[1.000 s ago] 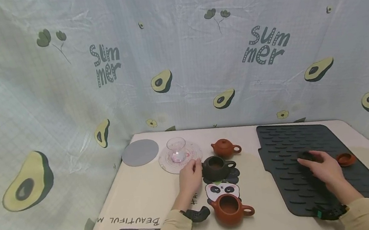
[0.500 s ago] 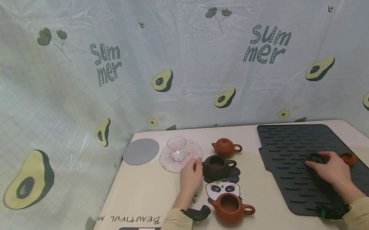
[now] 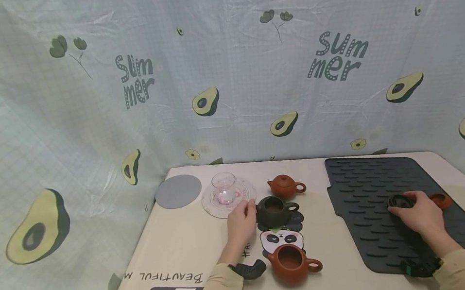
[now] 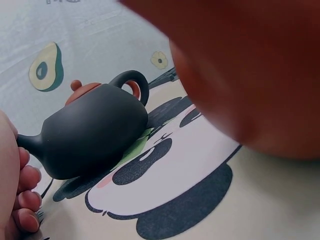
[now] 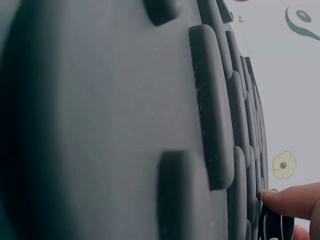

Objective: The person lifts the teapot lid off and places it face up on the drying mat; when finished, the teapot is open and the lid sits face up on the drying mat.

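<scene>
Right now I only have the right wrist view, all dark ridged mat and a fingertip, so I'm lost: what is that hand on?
Observer: The right hand grips a small dark lid on the black mat.
Operator: Anything close beside it?
Observer: A small red-brown lid lies just right of the hand, on the mat.
Operator: And the other hand?
Observer: The left hand rests on the table against the lidless dark teapot.
</scene>
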`<state>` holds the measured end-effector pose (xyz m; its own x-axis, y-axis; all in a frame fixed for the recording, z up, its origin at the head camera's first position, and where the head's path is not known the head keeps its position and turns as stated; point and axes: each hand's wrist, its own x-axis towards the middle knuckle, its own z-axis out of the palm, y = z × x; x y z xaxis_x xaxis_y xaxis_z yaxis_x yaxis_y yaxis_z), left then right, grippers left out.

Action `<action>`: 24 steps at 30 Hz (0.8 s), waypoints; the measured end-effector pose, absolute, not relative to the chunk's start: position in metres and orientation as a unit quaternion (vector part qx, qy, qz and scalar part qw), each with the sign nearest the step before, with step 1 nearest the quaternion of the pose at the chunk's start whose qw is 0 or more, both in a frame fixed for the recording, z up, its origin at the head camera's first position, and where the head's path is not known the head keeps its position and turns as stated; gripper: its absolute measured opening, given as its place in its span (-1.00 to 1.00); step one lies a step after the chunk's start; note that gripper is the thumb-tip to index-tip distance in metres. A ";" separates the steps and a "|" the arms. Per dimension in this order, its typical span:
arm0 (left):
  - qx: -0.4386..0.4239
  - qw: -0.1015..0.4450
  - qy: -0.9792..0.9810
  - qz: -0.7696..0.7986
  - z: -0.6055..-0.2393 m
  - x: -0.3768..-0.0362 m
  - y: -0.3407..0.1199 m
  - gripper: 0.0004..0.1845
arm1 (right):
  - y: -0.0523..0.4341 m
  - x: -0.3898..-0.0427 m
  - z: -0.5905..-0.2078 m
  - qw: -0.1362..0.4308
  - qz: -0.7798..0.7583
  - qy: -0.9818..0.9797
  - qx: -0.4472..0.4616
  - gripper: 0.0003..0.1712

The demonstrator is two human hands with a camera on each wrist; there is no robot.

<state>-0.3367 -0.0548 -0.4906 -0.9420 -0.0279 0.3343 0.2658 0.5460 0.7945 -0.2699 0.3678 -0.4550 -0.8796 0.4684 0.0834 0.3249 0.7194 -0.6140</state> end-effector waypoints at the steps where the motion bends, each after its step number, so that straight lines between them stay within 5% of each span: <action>1: -0.067 0.155 -0.865 -0.473 -0.491 -0.338 -0.054 -0.63 | 0.368 -0.270 -0.455 0.118 0.305 -0.920 -0.214 -0.16; 10: -0.028 0.166 -0.857 -0.486 -0.484 -0.345 -0.051 -0.67 | 0.365 -0.279 -0.446 0.165 0.273 -0.932 -0.171 -0.13; 17: -0.033 0.156 -0.866 -0.473 -0.474 -0.354 -0.053 -0.69 | 0.332 -0.295 -0.428 0.226 0.268 -0.932 -0.089 -0.37; 24: -0.071 0.144 -0.871 -0.465 -0.470 -0.368 -0.048 -0.67 | 0.276 -0.322 -0.407 0.219 0.275 -0.936 -0.007 -0.48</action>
<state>-0.3678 -0.0484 -0.4700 -0.9486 -0.0104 0.3163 0.2571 0.5576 0.7893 -0.3216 0.2759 -0.4073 -0.9041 0.1332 0.4059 -0.1079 0.8482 -0.5186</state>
